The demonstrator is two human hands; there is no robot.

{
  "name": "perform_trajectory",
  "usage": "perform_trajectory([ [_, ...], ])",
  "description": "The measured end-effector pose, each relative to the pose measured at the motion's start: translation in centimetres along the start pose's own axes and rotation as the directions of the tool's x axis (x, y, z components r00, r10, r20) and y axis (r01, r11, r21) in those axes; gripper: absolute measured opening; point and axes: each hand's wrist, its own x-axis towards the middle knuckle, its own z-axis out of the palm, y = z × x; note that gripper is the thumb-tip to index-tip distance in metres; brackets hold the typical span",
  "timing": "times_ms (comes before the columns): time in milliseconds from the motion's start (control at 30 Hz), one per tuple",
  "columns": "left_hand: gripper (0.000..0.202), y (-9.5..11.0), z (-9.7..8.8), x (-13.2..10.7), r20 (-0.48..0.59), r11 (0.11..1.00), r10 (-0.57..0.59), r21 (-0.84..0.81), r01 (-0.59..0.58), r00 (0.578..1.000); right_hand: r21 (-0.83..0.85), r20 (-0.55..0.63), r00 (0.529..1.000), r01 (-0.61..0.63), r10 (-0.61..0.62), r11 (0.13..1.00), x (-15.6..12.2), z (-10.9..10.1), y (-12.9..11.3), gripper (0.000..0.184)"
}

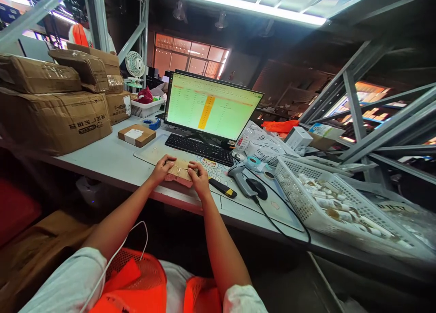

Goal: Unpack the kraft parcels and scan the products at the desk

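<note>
Between both hands, at the desk's front edge, is a small flat tan packet [179, 169], its lower side reddish; I cannot make out exactly what it is. My left hand [163, 168] pinches its left end between thumb and fingers. On the opposite end, my right hand [199, 176] is closed with the thumb on top. A black and yellow box cutter [223, 187] lies just right of my right hand. Beyond the hands sits a black keyboard [200, 148] below a lit monitor [214, 105] showing a spreadsheet.
Cardboard boxes [54, 120] are stacked at left, with a small flat carton [136, 135] nearer. A barcode scanner [243, 180] with a black cable rests right of the cutter. Farther right stands a white plastic basket [293, 190] full of small bottles or rolls. Metal rack beams slant behind.
</note>
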Motion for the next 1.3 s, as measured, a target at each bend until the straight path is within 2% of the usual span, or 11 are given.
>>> perform_trajectory([
  [567, 0.036, -0.08, 0.2, -0.19, -0.024, 1.0, 0.018, -0.025, -0.019, 1.0, 0.102, -0.055, 0.998, 0.02, -0.015, 0.995, 0.03, 0.31, 0.36, 0.022],
  [1300, 0.036, 0.03, 0.51, -0.28, -0.04, 0.999, 0.039, -0.034, -0.04, 0.998, 0.086, -0.032, 0.999, -0.014, 0.016, 0.996, -0.24, 0.25, -0.14, 0.025],
])
